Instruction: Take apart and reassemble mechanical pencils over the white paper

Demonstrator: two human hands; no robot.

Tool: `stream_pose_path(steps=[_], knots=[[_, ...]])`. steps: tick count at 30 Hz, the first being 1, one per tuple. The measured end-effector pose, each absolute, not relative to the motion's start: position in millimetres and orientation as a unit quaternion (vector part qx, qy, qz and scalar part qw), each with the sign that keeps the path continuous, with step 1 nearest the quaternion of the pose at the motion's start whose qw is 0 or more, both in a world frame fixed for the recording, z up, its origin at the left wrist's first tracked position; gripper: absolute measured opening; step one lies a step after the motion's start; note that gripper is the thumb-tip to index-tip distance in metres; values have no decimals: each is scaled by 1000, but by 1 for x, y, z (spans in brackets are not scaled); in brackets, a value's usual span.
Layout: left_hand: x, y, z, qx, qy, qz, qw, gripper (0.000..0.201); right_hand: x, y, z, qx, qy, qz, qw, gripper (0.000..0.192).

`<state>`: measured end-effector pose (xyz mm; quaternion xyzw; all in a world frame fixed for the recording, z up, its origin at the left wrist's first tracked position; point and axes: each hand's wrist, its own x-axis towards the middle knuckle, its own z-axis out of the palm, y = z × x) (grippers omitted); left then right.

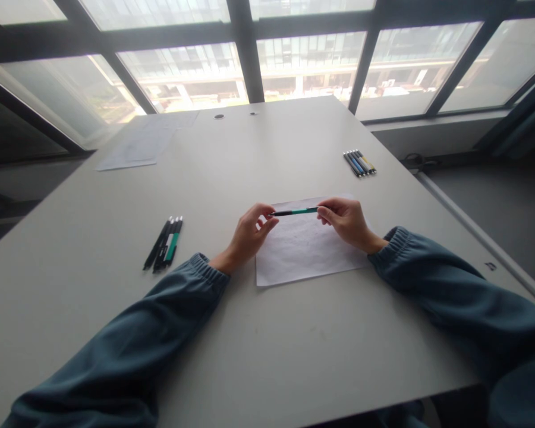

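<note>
A green and black pen (296, 211) is held level above a white sheet of paper (294, 261). My left hand (253, 230) pinches its black end between thumb and fingers. At the green end, my right hand (345, 221) grips it the same way. Left of my left hand lies a group of several pens (164, 244), mostly black, one with a green section. Beyond my right hand, another row of several pens (359, 163) shows blue, black and yellow parts.
The white table (232, 356) reaches to the windows (312, 65). More paper sheets (138, 145) lie at the far left. A round hole (219, 116) sits near the table's far edge. A small dark mark (490, 266) is by the right edge.
</note>
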<state>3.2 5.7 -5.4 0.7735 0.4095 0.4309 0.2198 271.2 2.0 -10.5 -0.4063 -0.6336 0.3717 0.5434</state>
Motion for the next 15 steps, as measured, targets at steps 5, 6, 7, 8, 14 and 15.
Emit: stream_pose_path(steps=[5, 6, 7, 8, 14, 15], knots=[[1, 5, -4, 796, 392, 434, 156, 16, 271, 0, -9, -408, -635, 372, 540, 27], [0, 5, -3, 802, 386, 432, 144, 16, 271, 0, -8, -407, -636, 374, 539, 26], [-1, 5, -2, 810, 379, 428, 131, 17, 271, 0, -8, -406, -636, 375, 537, 26], [-1, 5, -1, 817, 372, 423, 119, 17, 271, 0, -8, -406, -637, 377, 536, 26], [-2, 4, 1, 835, 357, 409, 92, 22, 272, 0, -9, -403, -638, 388, 530, 28], [-2, 3, 1, 835, 357, 409, 95, 23, 273, 0, -9, -403, -638, 390, 528, 29]])
